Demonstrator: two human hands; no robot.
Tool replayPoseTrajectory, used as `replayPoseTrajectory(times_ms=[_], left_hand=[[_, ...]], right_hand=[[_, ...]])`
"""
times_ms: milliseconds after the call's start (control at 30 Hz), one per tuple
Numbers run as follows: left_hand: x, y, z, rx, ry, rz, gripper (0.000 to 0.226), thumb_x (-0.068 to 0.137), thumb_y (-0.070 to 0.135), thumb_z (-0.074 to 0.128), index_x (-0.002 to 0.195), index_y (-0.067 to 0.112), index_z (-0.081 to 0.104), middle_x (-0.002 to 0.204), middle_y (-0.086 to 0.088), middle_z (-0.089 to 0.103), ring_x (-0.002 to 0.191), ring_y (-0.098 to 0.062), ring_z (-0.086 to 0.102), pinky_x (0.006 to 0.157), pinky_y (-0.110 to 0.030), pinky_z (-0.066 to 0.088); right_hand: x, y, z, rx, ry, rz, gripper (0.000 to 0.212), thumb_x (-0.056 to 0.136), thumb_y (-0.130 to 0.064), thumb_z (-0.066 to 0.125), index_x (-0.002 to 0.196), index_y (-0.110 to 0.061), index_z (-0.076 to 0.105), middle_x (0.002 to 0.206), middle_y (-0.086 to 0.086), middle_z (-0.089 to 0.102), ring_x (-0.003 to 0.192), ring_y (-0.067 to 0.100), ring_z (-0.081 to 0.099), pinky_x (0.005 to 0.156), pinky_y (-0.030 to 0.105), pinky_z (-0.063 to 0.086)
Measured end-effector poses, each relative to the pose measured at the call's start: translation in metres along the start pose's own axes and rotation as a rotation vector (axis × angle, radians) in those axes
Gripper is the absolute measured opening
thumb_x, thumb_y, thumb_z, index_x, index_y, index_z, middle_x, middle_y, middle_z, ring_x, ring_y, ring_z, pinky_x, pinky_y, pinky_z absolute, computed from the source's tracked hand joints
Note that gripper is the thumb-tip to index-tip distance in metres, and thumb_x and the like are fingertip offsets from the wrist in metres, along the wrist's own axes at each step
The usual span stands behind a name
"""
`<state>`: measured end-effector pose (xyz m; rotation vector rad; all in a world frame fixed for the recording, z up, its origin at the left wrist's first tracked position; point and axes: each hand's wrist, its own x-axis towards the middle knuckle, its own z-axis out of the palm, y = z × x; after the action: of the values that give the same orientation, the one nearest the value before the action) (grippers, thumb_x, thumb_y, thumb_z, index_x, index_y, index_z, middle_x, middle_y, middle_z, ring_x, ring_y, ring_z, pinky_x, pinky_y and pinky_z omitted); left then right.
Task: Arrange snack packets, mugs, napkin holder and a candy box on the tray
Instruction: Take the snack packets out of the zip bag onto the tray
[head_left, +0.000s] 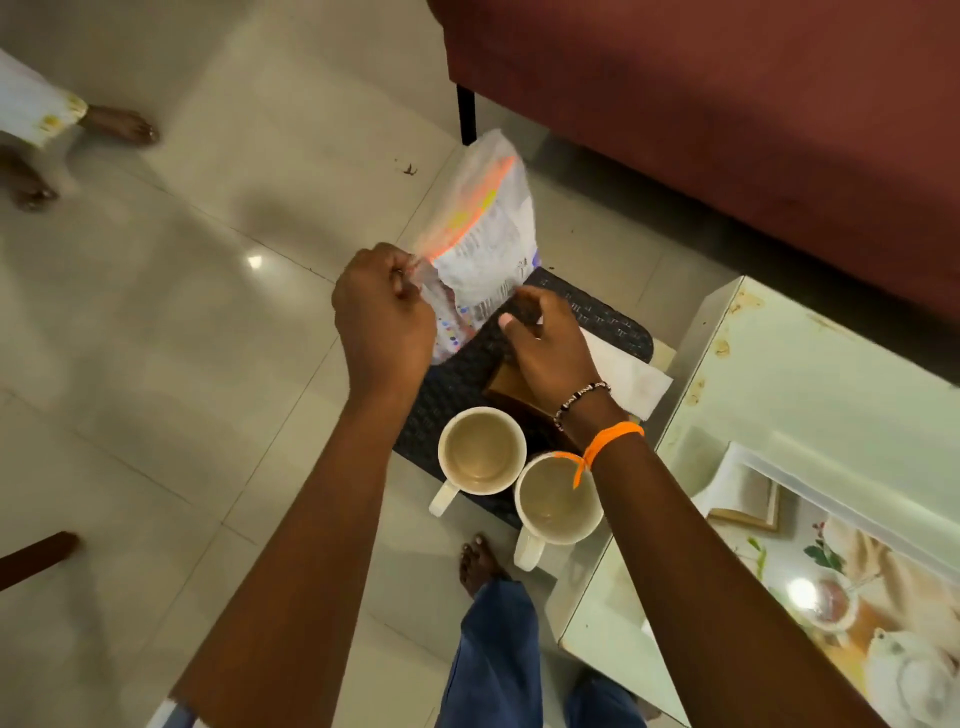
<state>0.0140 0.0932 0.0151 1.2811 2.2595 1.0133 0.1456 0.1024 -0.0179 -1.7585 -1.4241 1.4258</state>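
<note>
White, crinkly plastic with an orange stripe, the snack packet (483, 234) stands tilted above the far end of the tray (457, 379), just above the middle of the frame and blurred. It looks light, soft and slippery, likely to buckle, so the sealed edges and corners seem the best places to hold. The left hand (382, 317) is closed, pinching the packet's lower left edge; the right hand (548, 345) curls around its lower right corner, fingers bent over it. The dark woven tray sits on a low worktop (662, 353) and carries a brown napkin holder (506, 387) with white napkins (626, 374) beside it. Two cream mugs (480, 449) stand at its near end, lower centre, rims almost touching, apparently empty.
</note>
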Motion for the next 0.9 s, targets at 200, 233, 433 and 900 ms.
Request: replayPoseTrajectory(times_ms=[200, 233, 433, 900], left_hand=[[-0.082, 0.066, -0.01, 0.136, -0.142, 0.468, 0.03, 0.075, 0.002, 0.039, 0.088, 0.003, 0.066, 0.084, -0.018, 0.064, 0.081, -0.038, 0.052, 0.068, -0.025, 0.032], [-0.102, 0.072, -0.008, 0.141, -0.203, 0.527, 0.03, 0.076, 0.006, 0.04, 0.09, 0.006, 0.067, 0.085, -0.015, 0.066, 0.084, -0.038, 0.054, 0.072, -0.031, 0.041], [-0.239, 0.088, 0.021, 0.226, -0.457, 0.834, 0.024, 0.073, 0.006, 0.061, 0.093, 0.016, 0.068, 0.082, -0.003, 0.064, 0.088, -0.022, 0.046, 0.084, -0.034, 0.04], [-0.37, 0.079, 0.089, -0.088, -1.015, -0.57, 0.024, 0.092, 0.027, 0.05, 0.11, 0.014, 0.061, 0.094, -0.006, 0.064, 0.085, -0.02, 0.061, 0.085, -0.032, 0.048]], right_hand=[[-0.063, -0.005, -0.063, 0.952, 0.017, 0.232, 0.03, 0.092, -0.033, 0.046, 0.104, -0.011, 0.061, 0.105, 0.011, 0.064, 0.1, 0.028, 0.06, 0.084, 0.034, 0.051], [-0.076, 0.004, -0.077, 1.081, -0.008, 0.239, 0.033, 0.088, -0.038, 0.048, 0.095, -0.011, 0.065, 0.099, 0.011, 0.067, 0.098, 0.028, 0.06, 0.082, 0.034, 0.054], [-0.162, 0.086, -0.15, 1.28, 0.09, 0.384, 0.046, 0.075, -0.026, 0.059, 0.116, -0.006, 0.055, 0.107, 0.014, 0.062, 0.096, 0.026, 0.061, 0.085, 0.04, 0.051], [-0.302, 0.281, -0.241, 0.945, 0.258, 0.543, 0.024, 0.08, -0.01, 0.062, 0.105, -0.01, 0.063, 0.095, 0.007, 0.07, 0.088, 0.024, 0.068, 0.082, 0.043, 0.056]])
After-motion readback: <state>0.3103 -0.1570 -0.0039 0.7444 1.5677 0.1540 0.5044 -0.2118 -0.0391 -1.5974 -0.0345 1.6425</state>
